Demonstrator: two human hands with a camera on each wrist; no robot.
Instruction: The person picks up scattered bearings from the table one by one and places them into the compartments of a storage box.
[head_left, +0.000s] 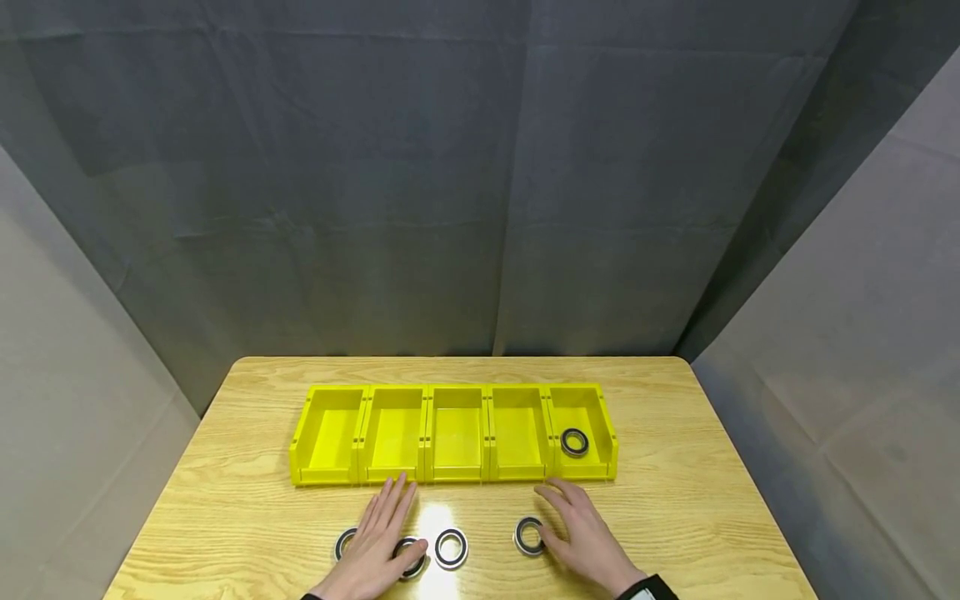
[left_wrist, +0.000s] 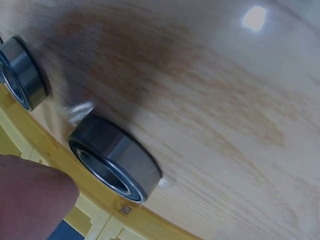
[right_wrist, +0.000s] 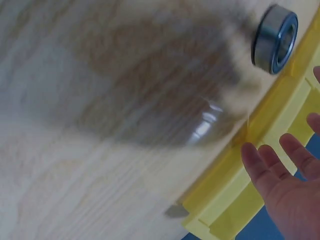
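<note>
My left hand [head_left: 378, 537] is held over the table with straight fingers. It partly hides one ball bearing [head_left: 339, 546], and its thumb overlaps a second bearing [head_left: 411, 573]. In the left wrist view, the thumb [left_wrist: 35, 195] is beside a bearing [left_wrist: 132, 162], apart from it. Another bearing [head_left: 462, 550] lies to the right of that hand. My right hand [head_left: 585, 537] has its fingers loosely extended, the thumb close by a bearing [head_left: 519, 537]. In the right wrist view, nothing is in the spread fingers [right_wrist: 257, 167]. The bearings are steel rings with dark seals.
A row of several yellow bins [head_left: 457, 471] stands across the table [head_left: 675, 500], just beyond my fingertips. The rightmost bin holds a bearing [head_left: 565, 443]. Behind the table hangs a dark grey curtain [head_left: 375, 208], with pale panels [head_left: 67, 417] at both sides.
</note>
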